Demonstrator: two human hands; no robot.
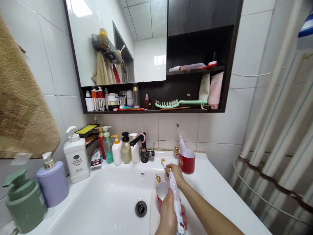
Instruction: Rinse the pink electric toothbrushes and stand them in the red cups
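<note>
My left hand [168, 213] is low in the picture, closed round the handle of a white and pink electric toothbrush [174, 192]. The brush points away from me, and its small head [163, 160] sits near the faucet. My right hand [175, 172] reaches in from the right with its fingers curled at the top of the handle, where the thin neck starts. A pink cup [161, 191] with a white inside stands just beyond my left hand, partly hidden by it. A red cup [187, 162] holding a white tube stands on the sink rim behind my right hand.
The white sink [110, 199] has a drain [141, 208] and a black faucet [141, 147]. Pump bottles [75, 156] line the left rim and back edge. A brown towel [22, 107] hangs on the left, a dark mirror cabinet [151, 98] is above, and a striped curtain [281, 137] hangs on the right.
</note>
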